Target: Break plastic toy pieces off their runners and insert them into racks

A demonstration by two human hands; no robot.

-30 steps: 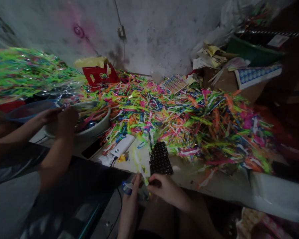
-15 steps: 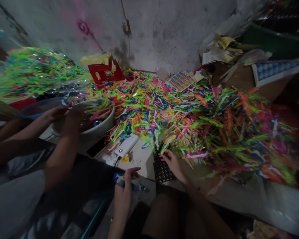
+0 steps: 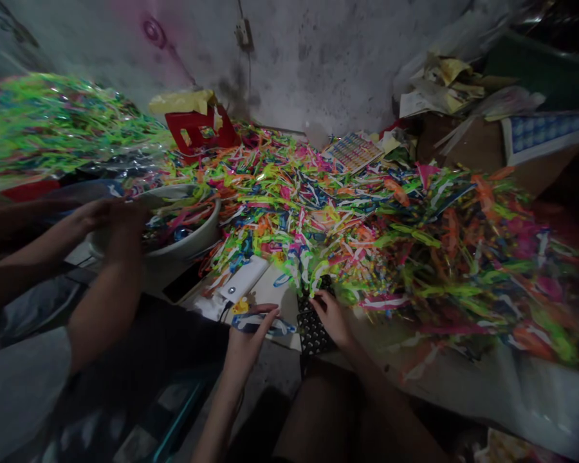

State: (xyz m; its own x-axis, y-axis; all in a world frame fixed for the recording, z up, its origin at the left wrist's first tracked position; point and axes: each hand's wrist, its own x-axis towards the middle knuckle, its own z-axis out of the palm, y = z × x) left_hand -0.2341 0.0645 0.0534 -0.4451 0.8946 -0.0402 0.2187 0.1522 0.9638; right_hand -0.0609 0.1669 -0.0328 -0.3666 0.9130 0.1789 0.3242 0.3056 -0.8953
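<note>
My left hand (image 3: 251, 335) grips a blue-and-white plastic piece (image 3: 280, 325), thumb on top, low over the front edge of the work surface. My right hand (image 3: 332, 316) pinches the lower end of a yellow-green piece (image 3: 318, 275). Its fingertips are at a black tray (image 3: 314, 333) with rows of small holes; the exact contact is too small to make out. Several green-and-white pieces (image 3: 296, 273) stand at the tray's far end. Behind both hands spreads a large heap of mixed coloured plastic pieces (image 3: 289, 186).
A white power bank (image 3: 245, 279) with a cable and a small yellow figure (image 3: 241, 306) lie left of the tray. Farther left, a co-worker's hands (image 3: 96, 215) work at a white basin (image 3: 207, 225). A red stool-like object (image 3: 200, 128) stands by the wall.
My left hand has moved up and forward with the blue-and-white piece, closer to the tray. My right hand stays at the tray, pinching the yellow-green piece.
</note>
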